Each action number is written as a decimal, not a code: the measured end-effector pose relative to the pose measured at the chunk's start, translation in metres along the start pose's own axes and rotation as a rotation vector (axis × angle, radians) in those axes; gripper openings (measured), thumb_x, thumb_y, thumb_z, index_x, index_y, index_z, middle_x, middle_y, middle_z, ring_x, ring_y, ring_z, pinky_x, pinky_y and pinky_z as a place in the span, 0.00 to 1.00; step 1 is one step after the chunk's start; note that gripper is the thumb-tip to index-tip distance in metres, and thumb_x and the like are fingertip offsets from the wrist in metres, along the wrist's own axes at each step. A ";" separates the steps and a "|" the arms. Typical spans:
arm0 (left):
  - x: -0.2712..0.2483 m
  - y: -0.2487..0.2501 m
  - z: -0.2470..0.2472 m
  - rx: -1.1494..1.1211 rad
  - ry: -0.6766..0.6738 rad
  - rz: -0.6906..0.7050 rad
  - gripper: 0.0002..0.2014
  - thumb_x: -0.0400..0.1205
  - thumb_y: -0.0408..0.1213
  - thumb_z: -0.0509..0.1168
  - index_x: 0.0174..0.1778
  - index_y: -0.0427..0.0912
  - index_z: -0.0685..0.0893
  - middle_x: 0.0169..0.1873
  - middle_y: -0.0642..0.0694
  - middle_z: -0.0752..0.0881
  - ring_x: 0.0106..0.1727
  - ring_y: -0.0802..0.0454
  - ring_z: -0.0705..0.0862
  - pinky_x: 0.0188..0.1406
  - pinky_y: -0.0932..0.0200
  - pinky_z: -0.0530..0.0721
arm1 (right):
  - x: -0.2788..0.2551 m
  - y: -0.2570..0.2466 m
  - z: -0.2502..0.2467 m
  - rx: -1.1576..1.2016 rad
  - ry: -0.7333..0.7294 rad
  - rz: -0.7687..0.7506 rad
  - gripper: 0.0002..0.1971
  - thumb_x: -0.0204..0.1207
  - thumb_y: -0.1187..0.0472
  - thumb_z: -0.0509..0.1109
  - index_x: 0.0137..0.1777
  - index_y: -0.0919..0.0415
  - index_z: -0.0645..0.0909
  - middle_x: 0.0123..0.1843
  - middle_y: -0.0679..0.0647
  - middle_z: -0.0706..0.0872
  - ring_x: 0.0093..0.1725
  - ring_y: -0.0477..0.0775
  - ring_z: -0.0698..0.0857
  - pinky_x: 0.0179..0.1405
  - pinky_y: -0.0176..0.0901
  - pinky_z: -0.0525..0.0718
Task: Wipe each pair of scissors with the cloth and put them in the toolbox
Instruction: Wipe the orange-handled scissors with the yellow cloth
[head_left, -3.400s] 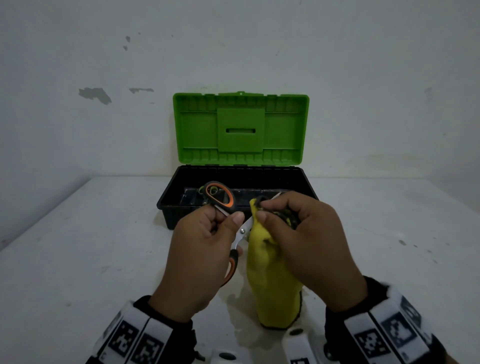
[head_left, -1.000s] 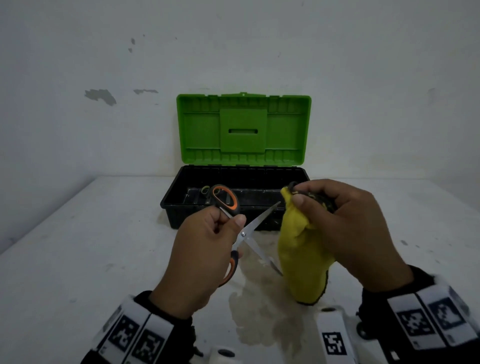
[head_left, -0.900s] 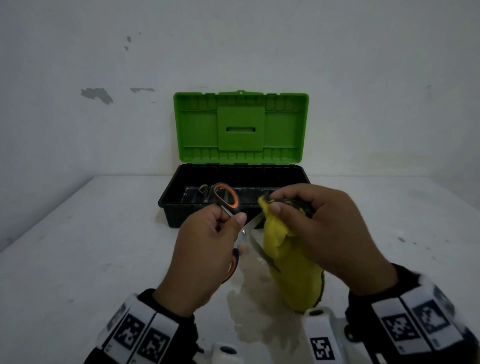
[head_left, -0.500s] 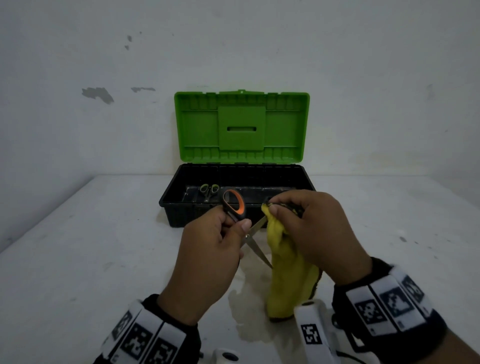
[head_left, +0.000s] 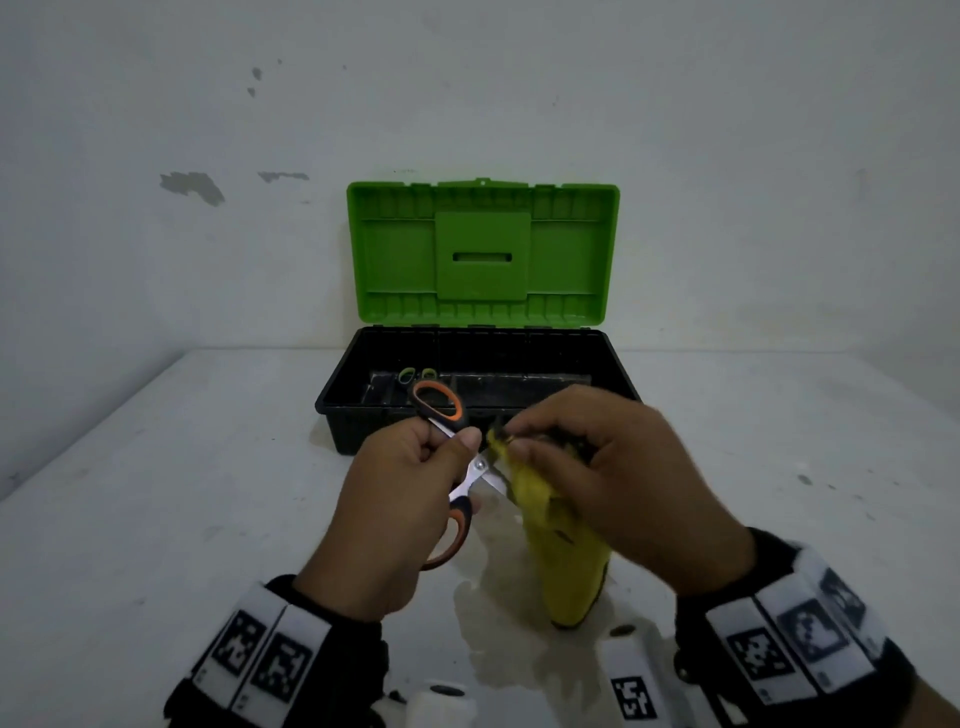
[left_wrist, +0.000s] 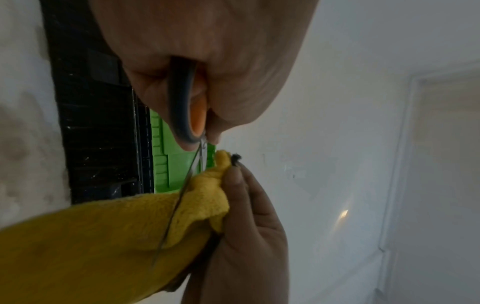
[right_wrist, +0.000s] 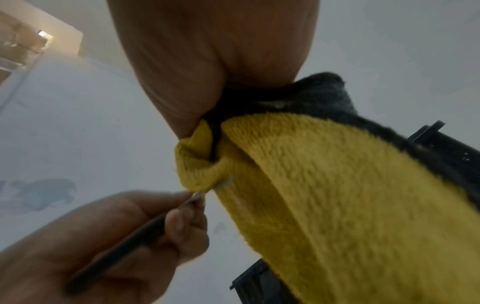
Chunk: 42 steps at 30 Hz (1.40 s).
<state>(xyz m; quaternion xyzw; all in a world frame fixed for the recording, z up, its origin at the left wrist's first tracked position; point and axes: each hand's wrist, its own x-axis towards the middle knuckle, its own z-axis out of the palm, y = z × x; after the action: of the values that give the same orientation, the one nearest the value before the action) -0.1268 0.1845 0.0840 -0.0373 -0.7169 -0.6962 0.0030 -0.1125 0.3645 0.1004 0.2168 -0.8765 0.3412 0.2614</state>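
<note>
My left hand (head_left: 395, 499) grips the orange-and-black scissors (head_left: 457, 467) by their handles, blades spread apart. My right hand (head_left: 597, 478) pinches the yellow cloth (head_left: 566, 561) around one blade, right up at the pivot. In the left wrist view the scissors (left_wrist: 187, 115) show one bare blade lying across the cloth (left_wrist: 109, 236). In the right wrist view the cloth (right_wrist: 324, 185) fills the frame, with the left hand (right_wrist: 103, 236) below. The toolbox (head_left: 363, 431) stands open behind, its green lid (head_left: 483, 254) upright. A green-handled pair of scissors (head_left: 415, 375) lies inside at the left.
The toolbox stands against a white wall at the far edge of the white table (head_left: 156, 493). A damp patch (head_left: 514, 639) marks the table under the cloth. Bare table surface lies to the left and right of the hands.
My right hand has slid the cloth along the blade toward the pivot, closing the gap to my left hand. The scissors stay held with blades spread.
</note>
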 end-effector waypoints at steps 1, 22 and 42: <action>0.000 0.000 0.001 -0.015 -0.016 -0.018 0.17 0.83 0.38 0.69 0.38 0.25 0.80 0.35 0.24 0.79 0.33 0.41 0.83 0.21 0.67 0.80 | -0.001 0.001 0.004 -0.010 -0.015 -0.019 0.06 0.75 0.60 0.77 0.50 0.50 0.90 0.45 0.40 0.88 0.47 0.38 0.85 0.47 0.26 0.80; 0.014 -0.013 -0.008 0.176 -0.042 0.057 0.17 0.84 0.40 0.68 0.42 0.25 0.79 0.34 0.25 0.78 0.36 0.31 0.82 0.25 0.66 0.80 | 0.009 0.057 -0.007 -0.019 0.100 0.330 0.06 0.78 0.59 0.74 0.46 0.43 0.87 0.43 0.33 0.86 0.47 0.29 0.83 0.42 0.15 0.74; 0.016 0.001 -0.005 1.363 -0.121 1.050 0.08 0.71 0.32 0.76 0.35 0.45 0.82 0.27 0.47 0.81 0.22 0.47 0.79 0.18 0.58 0.72 | -0.004 0.004 0.001 0.925 -0.210 0.976 0.17 0.74 0.51 0.74 0.52 0.66 0.91 0.51 0.69 0.91 0.54 0.70 0.90 0.58 0.59 0.87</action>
<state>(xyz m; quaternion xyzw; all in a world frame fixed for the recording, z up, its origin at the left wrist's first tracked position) -0.1427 0.1803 0.0862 -0.3910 -0.8671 -0.0193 0.3080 -0.1121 0.3671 0.0957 -0.0820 -0.6584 0.7371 -0.1285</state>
